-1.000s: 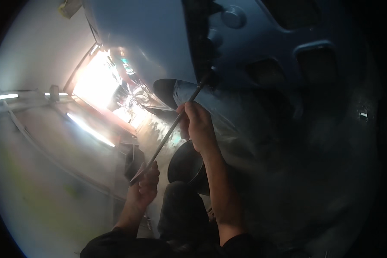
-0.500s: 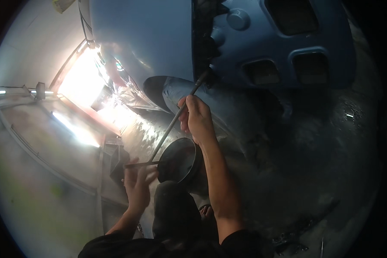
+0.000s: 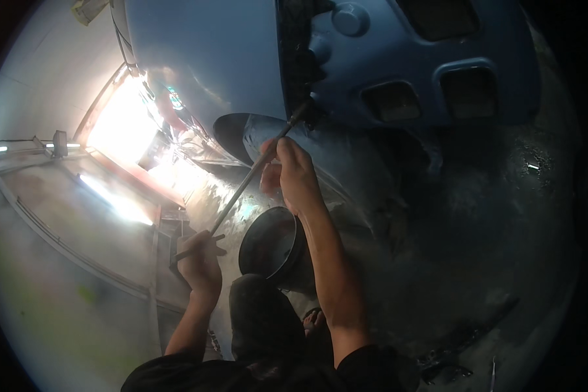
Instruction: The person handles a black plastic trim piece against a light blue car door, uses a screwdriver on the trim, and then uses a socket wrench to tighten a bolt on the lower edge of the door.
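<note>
A long T-handle wrench (image 3: 238,191) slants up and to the right in front of me. Its crossbar lies in my left hand (image 3: 201,269), whose fingers close round it. Higher up the shaft, my right hand (image 3: 295,175) guides the rod between thumb and fingers. The far tip reaches the dark gap beside a blue bumper-like part (image 3: 418,65) with several cutouts; what the tip meets there is too dark to make out. On the gap's left side is a smooth blue body panel (image 3: 206,59).
A dark round bucket (image 3: 266,245) stands on the floor by my knee (image 3: 261,313). Below the blue panel hangs wrinkled sheeting (image 3: 333,160). To the left runs a pale wall (image 3: 65,261) with light tubes, and a bright opening (image 3: 124,121) lies beyond. Dark loose parts (image 3: 447,366) rest at lower right.
The crossbar has turned from nearly level to slanted, and my left hand has shifted slightly left and closed round it. My right hand has moved a little left and up along with the shaft.
</note>
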A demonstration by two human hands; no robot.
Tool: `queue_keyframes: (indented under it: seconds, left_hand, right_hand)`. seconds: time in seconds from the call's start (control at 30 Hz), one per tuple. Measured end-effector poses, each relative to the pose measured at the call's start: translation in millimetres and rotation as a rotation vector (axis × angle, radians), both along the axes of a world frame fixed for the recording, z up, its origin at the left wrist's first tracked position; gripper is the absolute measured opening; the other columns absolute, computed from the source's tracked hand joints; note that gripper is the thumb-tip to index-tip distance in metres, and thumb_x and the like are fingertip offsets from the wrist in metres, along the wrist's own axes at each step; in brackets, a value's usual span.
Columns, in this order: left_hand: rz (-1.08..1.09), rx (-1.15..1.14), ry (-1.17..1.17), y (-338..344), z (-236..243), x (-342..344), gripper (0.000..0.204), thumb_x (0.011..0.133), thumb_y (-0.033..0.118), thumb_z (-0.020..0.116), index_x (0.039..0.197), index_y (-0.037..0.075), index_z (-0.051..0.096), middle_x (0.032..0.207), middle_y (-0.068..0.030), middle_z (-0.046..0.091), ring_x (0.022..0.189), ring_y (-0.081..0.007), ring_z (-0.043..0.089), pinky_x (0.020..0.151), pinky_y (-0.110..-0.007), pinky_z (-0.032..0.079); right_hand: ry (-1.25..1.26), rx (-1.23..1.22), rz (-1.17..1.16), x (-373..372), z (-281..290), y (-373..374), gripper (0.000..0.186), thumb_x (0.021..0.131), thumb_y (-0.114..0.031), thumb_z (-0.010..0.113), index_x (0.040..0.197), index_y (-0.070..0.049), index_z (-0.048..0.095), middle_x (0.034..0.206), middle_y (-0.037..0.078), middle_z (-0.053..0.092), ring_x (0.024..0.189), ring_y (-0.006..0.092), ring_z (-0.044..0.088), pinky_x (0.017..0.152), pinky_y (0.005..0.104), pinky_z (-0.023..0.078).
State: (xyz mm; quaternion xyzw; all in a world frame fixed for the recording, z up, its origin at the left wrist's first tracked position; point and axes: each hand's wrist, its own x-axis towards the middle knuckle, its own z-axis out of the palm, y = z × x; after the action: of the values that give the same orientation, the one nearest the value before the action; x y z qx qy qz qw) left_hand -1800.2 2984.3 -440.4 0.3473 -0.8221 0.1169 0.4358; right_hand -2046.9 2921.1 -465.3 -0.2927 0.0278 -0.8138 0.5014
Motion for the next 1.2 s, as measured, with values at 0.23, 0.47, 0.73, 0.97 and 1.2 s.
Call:
queue_keyframes:
  seconds: [0.23, 0.47, 0.73, 0.97, 1.2]
  left_hand:
    - [0.085, 0.134, -0.102, 20, -1, -18, 0.024, 0.087, -0.002, 0.066, 0.111, -0.001, 0.066, 0.086, -0.0132, 0.068, 0.077, -0.0215, 0.065, 0.072, -0.033, 0.050]
    - [-0.112, 0.279, -0.010, 43, -33, 16, 0.022, 0.101, 0.004, 0.048, 0.121, -0.002, 0.056, 0.085, -0.0117, 0.063, 0.079, -0.0171, 0.061, 0.077, -0.030, 0.049]
    - [-0.110, 0.737, 0.376, 32, -10, 1, 0.020, 0.104, 0.019, 0.050, 0.102, 0.002, 0.061, 0.071, -0.0003, 0.055, 0.064, -0.0053, 0.052, 0.059, -0.022, 0.042]
    - [-0.265, 1.066, -0.253, -17, -54, -56, 0.018, 0.098, 0.015, 0.056, 0.103, 0.002, 0.067, 0.097, -0.0110, 0.067, 0.093, -0.0235, 0.063, 0.085, -0.035, 0.047]
    - [-0.676, 0.752, -0.608, -23, -86, -101, 0.012, 0.098, 0.011, 0.061, 0.097, 0.000, 0.065, 0.079, 0.0040, 0.057, 0.075, -0.0038, 0.048, 0.069, -0.020, 0.037]
  right_hand:
    - [-0.050, 0.031, 0.078, -8, -6, 0, 0.035, 0.106, -0.027, 0.034, 0.101, -0.002, 0.057, 0.079, 0.013, 0.064, 0.051, 0.0192, 0.061, 0.043, 0.0299, 0.050]
    - [0.045, 0.120, 0.091, 10, -28, 35, 0.034, 0.105, -0.027, 0.039, 0.100, -0.001, 0.060, 0.075, 0.012, 0.063, 0.050, 0.0172, 0.061, 0.044, 0.0292, 0.050]
    - [0.805, 0.651, -0.777, -65, -44, 132, 0.036, 0.101, -0.032, 0.054, 0.081, -0.004, 0.061, 0.055, 0.000, 0.052, 0.045, 0.0061, 0.047, 0.044, 0.0230, 0.038]
    - [1.340, 0.596, -1.084, -161, 42, 246, 0.030, 0.098, -0.027, 0.055, 0.085, -0.001, 0.061, 0.065, 0.010, 0.060, 0.059, 0.0218, 0.058, 0.063, 0.0357, 0.047]
    - [1.629, 1.210, -0.766, -142, -164, 413, 0.017, 0.093, -0.018, 0.060, 0.091, -0.002, 0.056, 0.072, 0.013, 0.059, 0.067, 0.0236, 0.058, 0.062, 0.0365, 0.044]
